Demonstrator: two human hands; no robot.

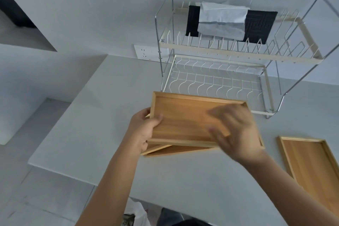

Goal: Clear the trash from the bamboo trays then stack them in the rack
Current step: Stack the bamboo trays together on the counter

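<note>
A bamboo tray (185,115) is held above the grey counter, tilted slightly, its inside bare. My left hand (143,128) grips its left edge, thumb on the inner face. Blurred by motion, my right hand (236,130) lies over the tray's right part, fingers spread; whether it grips the tray is unclear. A second bamboo tray (170,149) lies just beneath, only its front edge showing. A third bamboo tray (311,169) rests flat on the counter at the right. The two-tier wire rack (216,82) stands behind, its lower shelf bare.
Black and white cloths (225,22) hang over the rack's upper tier. A wall socket (146,52) sits left of the rack. The counter (91,124) ends at the left and front. A white plastic bag (135,213) shows below the counter edge near my left arm.
</note>
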